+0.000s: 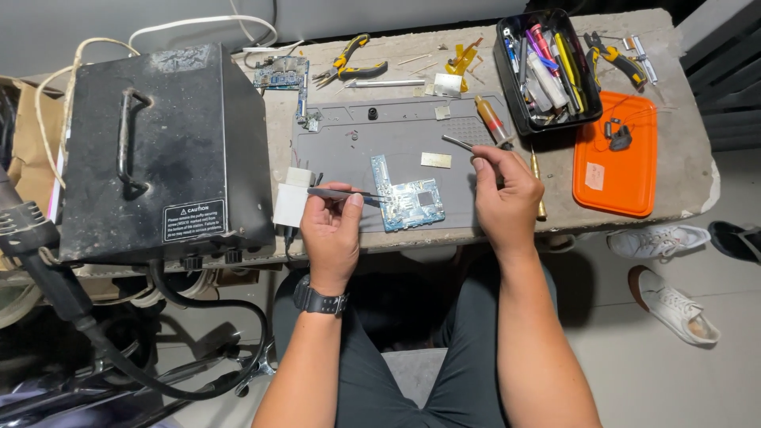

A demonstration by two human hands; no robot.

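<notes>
The left hand [331, 230] pinches tweezers [346, 192] whose tips reach the blue circuit board [408, 203] lying on the grey mat [357, 150]. The right hand [503, 194] grips a thin metal tool [458, 143] (tip raised). A slip could scratch the board, I think.

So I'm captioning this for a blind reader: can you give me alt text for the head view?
Left hand holds tweezers to a blue circuit board on a grey mat; right hand holds a thin metal tool. A black box stands left, an orange tray right.
</notes>
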